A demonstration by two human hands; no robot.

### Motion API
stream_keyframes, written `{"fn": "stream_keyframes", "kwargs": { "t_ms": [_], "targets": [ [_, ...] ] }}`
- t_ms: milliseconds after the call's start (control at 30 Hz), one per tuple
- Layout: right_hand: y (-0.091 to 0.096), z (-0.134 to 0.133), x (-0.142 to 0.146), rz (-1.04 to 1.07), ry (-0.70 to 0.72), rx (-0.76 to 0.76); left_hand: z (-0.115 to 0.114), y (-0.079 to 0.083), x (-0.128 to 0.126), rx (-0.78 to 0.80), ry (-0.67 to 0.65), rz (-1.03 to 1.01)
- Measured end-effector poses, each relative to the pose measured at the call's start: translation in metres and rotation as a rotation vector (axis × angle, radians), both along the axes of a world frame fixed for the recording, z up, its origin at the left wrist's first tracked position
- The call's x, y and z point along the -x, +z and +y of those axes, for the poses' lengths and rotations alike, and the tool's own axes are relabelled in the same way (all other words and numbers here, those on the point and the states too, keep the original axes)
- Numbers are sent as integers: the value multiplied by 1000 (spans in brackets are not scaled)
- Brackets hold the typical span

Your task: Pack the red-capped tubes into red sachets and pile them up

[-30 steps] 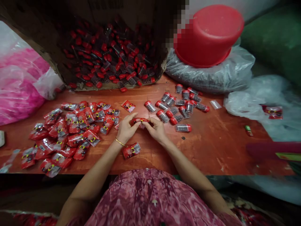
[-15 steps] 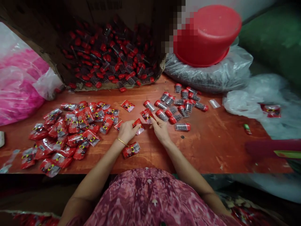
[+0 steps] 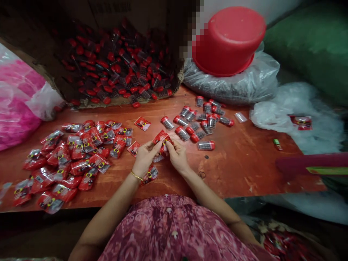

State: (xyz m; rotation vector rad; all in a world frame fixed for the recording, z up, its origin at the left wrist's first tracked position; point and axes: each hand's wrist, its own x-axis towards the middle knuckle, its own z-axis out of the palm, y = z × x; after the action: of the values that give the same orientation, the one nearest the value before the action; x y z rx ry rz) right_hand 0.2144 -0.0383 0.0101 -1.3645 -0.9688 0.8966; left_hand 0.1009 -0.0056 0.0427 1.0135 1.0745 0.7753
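Note:
A small red printed plastic packet [image 3: 162, 137] is pinched between both my hands, over the wooden table. My left hand [image 3: 145, 156], with a gold bangle at the wrist, grips its left side, thumb on top. The right side is held the same way by my right hand [image 3: 177, 155]. Partly hidden under my hands, another packet [image 3: 158, 158] shows a clear end. Flat red packets [image 3: 142, 123] lie just beyond and left of my fingers, and one more packet [image 3: 150, 174] is near my left wrist. Small clear jars with red caps [image 3: 182, 133] and dark contents lie to the right.
On the left spreads a pile of filled red packets [image 3: 81, 148]. A cardboard box [image 3: 95, 103] full of red-capped jars opens toward me at the back. Behind right, a red tub [image 3: 225, 47] rests upside down on a stuffed clear bag [image 3: 231, 87]. Pink-filled bags [image 3: 19, 105] stand far left.
My left hand has let go of the packet it was touching and now holds the one from my right hand. Both hands have come together on it. The whole view has shifted slightly.

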Motion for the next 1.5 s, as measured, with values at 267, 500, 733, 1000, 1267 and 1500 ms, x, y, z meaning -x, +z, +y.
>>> {"fn": "stream_keyframes", "kwargs": {
  "t_ms": [267, 500, 733, 1000, 1267, 1500],
  "targets": [
    [0, -1, -18, -444, 34, -23, 3, 2, -10, 189, 205, -131],
    [-9, 14, -72, -1145, -303, 209, 12, 5, 0, 365, 210, -308],
    [-13, -7, -68, -711, -154, 84, 10, 4, 2, 419, 172, -343],
    [29, -48, -47, -116, 102, 33, 7, 6, -2, 280, 153, -148],
    [29, -56, -40, -159, 84, 39, -1, 2, -9, 233, 180, -87],
    [30, -53, -40, 20, 100, 147, -2, 1, -8, 106, 131, -104]
  ]
}}
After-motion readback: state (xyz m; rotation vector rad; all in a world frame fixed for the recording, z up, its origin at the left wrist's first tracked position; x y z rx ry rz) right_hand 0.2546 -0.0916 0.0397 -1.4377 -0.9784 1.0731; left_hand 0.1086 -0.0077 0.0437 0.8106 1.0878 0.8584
